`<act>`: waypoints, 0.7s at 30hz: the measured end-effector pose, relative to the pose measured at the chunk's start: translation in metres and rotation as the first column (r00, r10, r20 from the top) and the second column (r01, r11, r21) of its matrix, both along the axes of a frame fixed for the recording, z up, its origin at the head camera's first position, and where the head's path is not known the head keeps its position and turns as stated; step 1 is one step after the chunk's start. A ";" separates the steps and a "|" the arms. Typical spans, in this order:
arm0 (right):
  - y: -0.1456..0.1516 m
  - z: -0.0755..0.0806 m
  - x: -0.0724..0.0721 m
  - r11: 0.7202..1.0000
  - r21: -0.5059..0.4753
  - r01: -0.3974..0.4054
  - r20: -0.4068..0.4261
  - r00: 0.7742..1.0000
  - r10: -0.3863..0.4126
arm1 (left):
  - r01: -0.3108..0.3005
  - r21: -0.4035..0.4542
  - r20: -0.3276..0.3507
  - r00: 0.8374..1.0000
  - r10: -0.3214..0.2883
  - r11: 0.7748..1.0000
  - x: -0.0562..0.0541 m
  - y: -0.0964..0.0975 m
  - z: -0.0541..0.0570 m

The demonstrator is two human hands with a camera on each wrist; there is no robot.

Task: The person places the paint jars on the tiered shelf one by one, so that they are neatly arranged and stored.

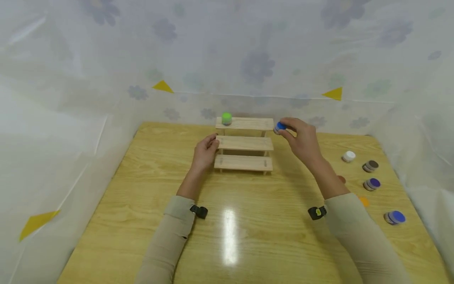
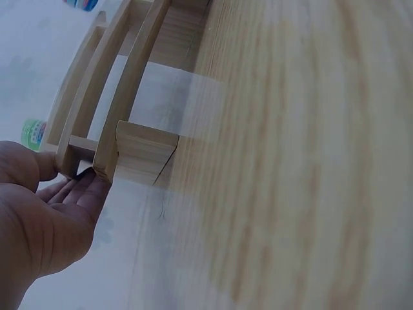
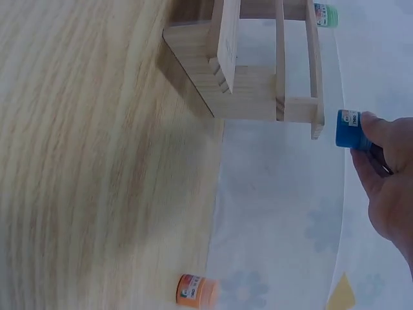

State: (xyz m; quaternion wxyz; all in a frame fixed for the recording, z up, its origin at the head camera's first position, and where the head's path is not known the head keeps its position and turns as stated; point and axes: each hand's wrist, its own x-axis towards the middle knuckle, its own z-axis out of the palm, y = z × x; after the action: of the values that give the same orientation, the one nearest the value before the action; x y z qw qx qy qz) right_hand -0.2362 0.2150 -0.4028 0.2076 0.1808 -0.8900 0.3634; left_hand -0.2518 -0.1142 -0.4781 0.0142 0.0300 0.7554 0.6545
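Note:
A three-tier wooden stepped rack (image 1: 244,142) stands on the table. At its left end my left hand (image 1: 205,152) holds the middle tier, with thumb and fingers against the board's end in the left wrist view. My right hand (image 1: 304,141) pinches a small blue-capped paint jar (image 1: 279,127) by its lid, just off the right end of the top tier. In the right wrist view the blue jar (image 3: 351,129) hangs apart from the rack. A green-capped paint jar (image 1: 226,119) sits on the top tier's left end.
To the right on the table (image 1: 142,236) stand jars with white (image 1: 349,156), dark brown (image 1: 370,166), purple (image 1: 372,184) and blue (image 1: 395,217) caps. My right forearm partly hides a reddish-brown jar (image 1: 341,179) and an orange jar (image 1: 364,201). A flower-patterned sheet (image 1: 248,39) hangs behind.

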 end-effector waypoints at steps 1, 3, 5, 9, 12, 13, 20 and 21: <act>-0.003 0.001 -0.004 1.000 -0.007 -0.020 0.004 1.000 0.020 | 0.001 0.001 -0.001 1.000 -0.001 1.000 0.000 0.000 0.001; -0.009 0.003 -0.012 0.999 -0.014 -0.053 0.024 0.998 0.053 | 0.004 0.003 0.001 1.000 -0.004 1.000 0.001 0.001 0.001; -0.015 0.004 -0.020 0.996 -0.014 -0.091 0.048 0.995 0.091 | 0.005 0.000 0.001 1.000 -0.005 1.000 0.001 0.001 0.001; -0.028 0.006 -0.034 0.983 0.010 -0.182 0.105 0.978 0.180 | 0.001 -0.012 -0.004 1.000 -0.001 1.000 0.002 0.002 0.001; -0.039 0.007 -0.044 0.969 0.017 -0.245 0.137 0.961 0.240 | 0.000 -0.004 0.006 1.000 0.000 1.000 0.005 0.002 0.001; -0.043 0.008 -0.046 0.966 0.020 -0.258 0.141 0.957 0.253 | 0.001 0.003 0.014 1.000 -0.001 1.000 0.006 0.002 0.001; -0.058 0.010 -0.056 0.956 0.020 -0.294 0.167 0.943 0.287 | 0.023 0.020 0.020 1.000 -0.023 1.000 0.003 0.007 -0.003; -0.058 0.009 -0.056 0.956 0.020 -0.293 0.174 0.943 0.285 | 0.022 0.021 0.020 1.000 -0.023 1.000 0.004 0.008 -0.003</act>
State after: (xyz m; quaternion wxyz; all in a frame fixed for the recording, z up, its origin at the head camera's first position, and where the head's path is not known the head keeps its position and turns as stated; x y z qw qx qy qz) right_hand -0.2925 0.1566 -0.3935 0.0716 0.2825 -0.8763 0.3837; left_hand -0.2482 -0.1060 -0.4812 0.0288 0.0321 0.7481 0.6622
